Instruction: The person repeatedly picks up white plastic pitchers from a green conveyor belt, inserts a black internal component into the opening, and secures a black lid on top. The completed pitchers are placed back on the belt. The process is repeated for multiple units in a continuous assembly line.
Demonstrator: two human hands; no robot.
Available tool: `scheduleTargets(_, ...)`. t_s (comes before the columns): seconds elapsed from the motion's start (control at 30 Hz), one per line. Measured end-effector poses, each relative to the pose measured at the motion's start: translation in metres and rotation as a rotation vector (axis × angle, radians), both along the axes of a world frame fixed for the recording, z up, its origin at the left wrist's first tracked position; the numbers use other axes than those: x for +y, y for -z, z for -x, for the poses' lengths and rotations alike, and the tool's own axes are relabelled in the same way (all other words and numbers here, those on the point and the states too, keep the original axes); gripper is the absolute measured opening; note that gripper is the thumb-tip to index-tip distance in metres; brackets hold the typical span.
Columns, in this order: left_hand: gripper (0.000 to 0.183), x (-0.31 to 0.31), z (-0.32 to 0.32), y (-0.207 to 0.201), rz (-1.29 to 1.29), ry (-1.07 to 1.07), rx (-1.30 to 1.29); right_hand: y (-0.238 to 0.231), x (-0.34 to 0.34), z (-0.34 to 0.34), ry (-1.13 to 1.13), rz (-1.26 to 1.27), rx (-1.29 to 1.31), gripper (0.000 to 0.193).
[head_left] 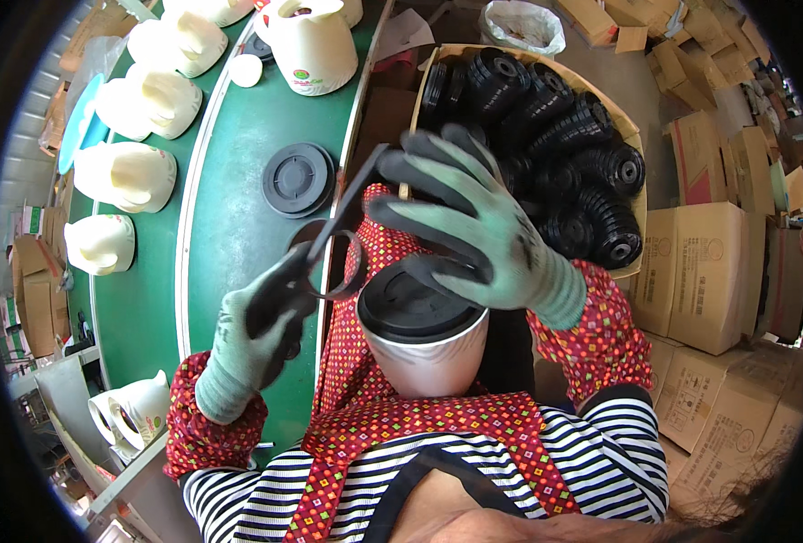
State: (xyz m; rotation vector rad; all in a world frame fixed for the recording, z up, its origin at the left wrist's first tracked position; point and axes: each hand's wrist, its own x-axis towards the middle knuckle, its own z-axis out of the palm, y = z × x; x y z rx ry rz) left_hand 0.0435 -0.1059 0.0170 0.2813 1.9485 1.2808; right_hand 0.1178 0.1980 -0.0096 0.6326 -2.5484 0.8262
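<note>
My left hand (pixel 252 330), in a grey-green glove with dark fingers, is closed on a dark ring with a long flat strip (pixel 351 195) angling up and away from it. A pale, round-walled vessel (pixel 426 366) stands in my lap. Its upper end is covered by a black round disc (pixel 410 303). My gloved right hand (pixel 487 226) hovers over the disc, fingers spread and slightly blurred. Whether its thumb touches the disc, I cannot tell. Another black disc (pixel 297 181) lies flat on the green worktop left of the strip.
Cream jugs (pixel 130 176) line the far left of the green worktop (pixel 238 208); a larger jug (pixel 311 50) stands at its back. An open carton (pixel 641 149) on the right holds stacks of black round parts (pixel 569 136). Cardboard boxes (pixel 695 271) are piled farther right.
</note>
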Motion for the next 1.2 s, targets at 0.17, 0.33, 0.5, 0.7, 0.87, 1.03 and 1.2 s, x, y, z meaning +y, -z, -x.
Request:
scheduleTargets(0.17,0.054,0.059,0.005,-0.043,-0.003,0.342,0.034,0.047,0.015,0.048,-0.131,0.234,-0.305,0.041)
scheduleTargets(0.33,0.052,0.110,0.021,-0.048,-0.170,0.648,0.567,0.106,0.025,0.046,-0.158,0.560,-0.450,0.029)
scheduleTargets(0.5,0.050,0.140,-0.006,-0.034,-0.130,0.829,0.452,0.099,0.011,0.016,-0.158,0.660,-0.250,0.034)
scheduleTargets(0.7,0.064,0.125,-0.017,-0.024,0.072,0.815,0.623,0.131,-0.007,-0.005,0.010,0.728,-0.257,0.029)
scheduleTargets(0.87,0.066,0.096,0.016,-0.005,0.281,0.760,0.688,0.068,0.000,-0.038,0.230,0.131,-0.266,0.037)
scheduleTargets(1.03,0.049,0.085,0.068,0.063,-0.036,0.888,0.606,-0.004,-0.014,-0.065,0.253,-0.184,-0.341,0.063)
scheduleTargets(1.2,0.064,0.129,0.097,0.125,-0.357,0.998,0.602,-0.044,-0.025,-0.069,0.241,-0.311,-0.475,0.066)
